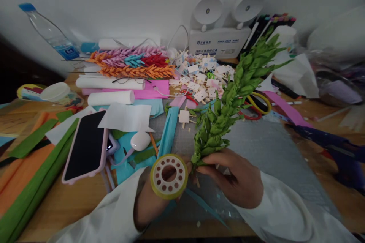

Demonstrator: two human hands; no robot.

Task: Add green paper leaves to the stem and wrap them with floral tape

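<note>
A long green crepe-paper stalk with many leaf-like pieces [219, 121] leans up to the right, its lower end between my hands. My right hand [234, 178] pinches the stalk near its base with thumb and index finger. My left hand [151, 201] is at the bottom end, behind a yellow tape roll [169, 176] with a white core. The roll hides most of its fingers, so what they grip cannot be made out. Under both hands lies a grey cutting mat [256, 152].
A phone [87, 146], green paper [40, 186] and white rolls [111, 98] lie left. Behind are orange braided stalks [139, 71], small white cards [201, 95] and an emergency lamp [218, 41]. Scissors [261, 103] and a blue glue gun [333, 144] lie right.
</note>
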